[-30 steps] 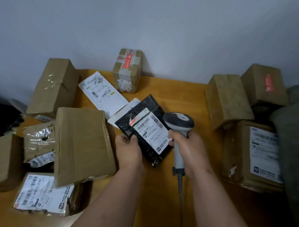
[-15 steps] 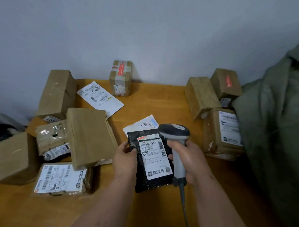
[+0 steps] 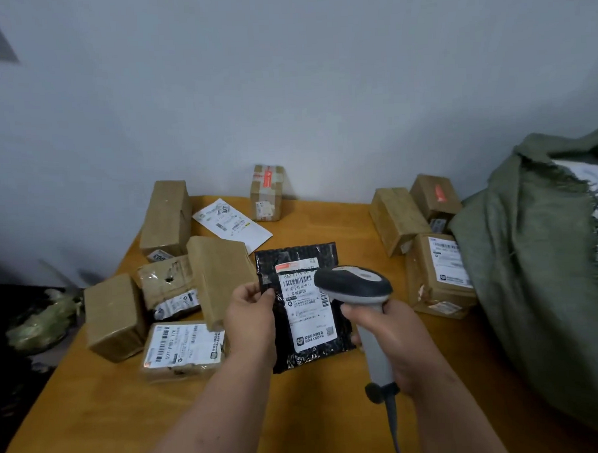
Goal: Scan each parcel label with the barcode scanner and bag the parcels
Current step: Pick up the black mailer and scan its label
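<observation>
So in the middle of the frame my left hand (image 3: 252, 317) is pinching the left edge of a flat black plastic mailer pouch (image 3: 303, 308), thumb on top and the other fingers curled underneath, holding it face up above the orange wooden table (image 3: 333, 413). The pouch's white shipping label (image 3: 306, 304) faces me, barcode near its top. My right hand (image 3: 395, 345) is wrapped around the grey handle of a grey-and-dark handheld barcode scanner (image 3: 357, 289), fingers curled tight round it, and the scanner's head sits right over the upper right part of the label, covering a corner of it. Its cable runs off the bottom of the frame.

Left of centre there's a bunch of brown cardboard boxes (image 3: 221, 274), plus a taped parcel with a big white label (image 3: 183, 347) lying flat just beside my left wrist. A loose white paper slip (image 3: 230, 224) lies further back, and a small taped brown box (image 3: 267, 193) stands against the wall. On the right, three more brown cartons (image 3: 428, 248) are huddled next to a big green woven sack (image 3: 539, 270) filling the right edge of the frame, its mouth open at the upper right.
</observation>
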A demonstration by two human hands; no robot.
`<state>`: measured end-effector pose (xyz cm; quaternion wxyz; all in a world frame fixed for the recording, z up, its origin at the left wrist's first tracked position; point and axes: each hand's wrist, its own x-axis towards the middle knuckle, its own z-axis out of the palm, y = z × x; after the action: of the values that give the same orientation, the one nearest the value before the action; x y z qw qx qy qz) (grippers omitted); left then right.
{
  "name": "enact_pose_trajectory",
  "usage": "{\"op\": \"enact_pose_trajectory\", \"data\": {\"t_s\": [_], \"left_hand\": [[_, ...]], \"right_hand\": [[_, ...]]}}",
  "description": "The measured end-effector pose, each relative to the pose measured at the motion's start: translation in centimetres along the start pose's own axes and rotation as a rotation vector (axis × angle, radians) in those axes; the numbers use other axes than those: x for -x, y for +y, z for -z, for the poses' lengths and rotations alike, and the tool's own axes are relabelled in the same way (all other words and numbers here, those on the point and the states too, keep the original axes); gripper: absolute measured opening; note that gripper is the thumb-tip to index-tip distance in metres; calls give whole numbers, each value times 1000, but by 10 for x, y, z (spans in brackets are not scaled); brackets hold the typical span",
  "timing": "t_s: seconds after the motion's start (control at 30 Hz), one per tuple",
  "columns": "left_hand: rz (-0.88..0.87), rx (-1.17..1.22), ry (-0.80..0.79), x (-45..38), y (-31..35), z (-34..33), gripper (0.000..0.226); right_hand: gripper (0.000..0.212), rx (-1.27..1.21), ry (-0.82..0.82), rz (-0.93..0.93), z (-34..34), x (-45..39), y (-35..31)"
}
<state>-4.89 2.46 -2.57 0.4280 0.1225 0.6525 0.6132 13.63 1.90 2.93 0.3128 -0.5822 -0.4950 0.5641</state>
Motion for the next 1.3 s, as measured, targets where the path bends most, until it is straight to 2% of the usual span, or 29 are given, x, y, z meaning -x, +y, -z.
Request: {"op": "enact_pose_trajectory", "data": {"t_s": [0.4,0.83,1.07,1.2,1.3], "left_hand": [[-61,83,-41,27,27,23,8],[-78,87,-77,42,28,31,10],[-72,91,-109,56,29,25,10],[-80,87,-100,68,29,17,9],[-91,94,-103,83,31,5,10]], "right_hand": [[17,156,12,61,-13,45,-20],[23,159,26,76,-12,68,-24],[44,133,35,76,-3,78,-24],[36,114,71,92,11,82,-20],[19,68,118,109,29,87,-15]]}}
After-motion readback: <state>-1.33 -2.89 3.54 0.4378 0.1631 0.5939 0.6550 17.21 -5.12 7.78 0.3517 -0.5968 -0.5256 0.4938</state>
